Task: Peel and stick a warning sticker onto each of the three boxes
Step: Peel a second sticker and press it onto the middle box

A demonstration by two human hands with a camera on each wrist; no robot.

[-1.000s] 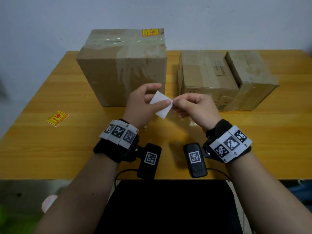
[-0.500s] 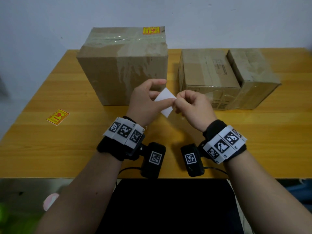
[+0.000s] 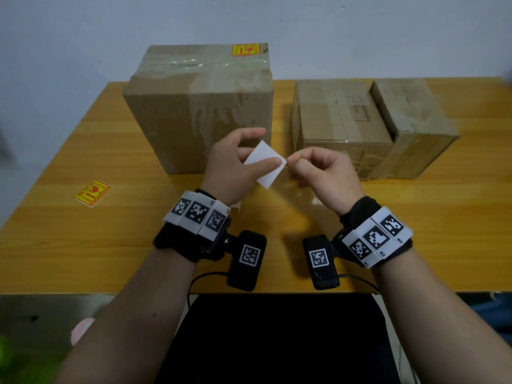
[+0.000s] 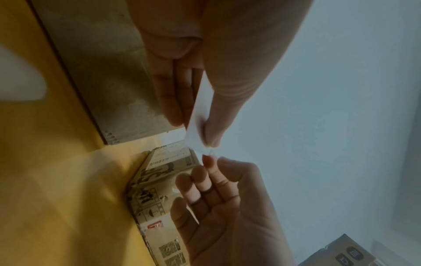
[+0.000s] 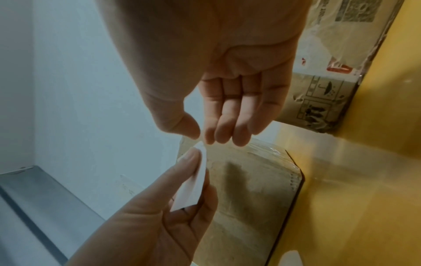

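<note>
Holding a small white sticker sheet (image 3: 265, 164) in the left hand (image 3: 230, 167), the person picks at its corner with right hand (image 3: 322, 173) fingertips. Only the big brown cardboard box (image 3: 199, 106) shows a yellow sticker; two boxes are left.

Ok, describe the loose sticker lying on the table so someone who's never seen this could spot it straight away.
Start at the big tall box on the wooden table, then look toward the table's left edge. The loose sticker lies flat there, alone; it is yellow with red print, unlike the white-backed one pinched in the left hand.
</note>
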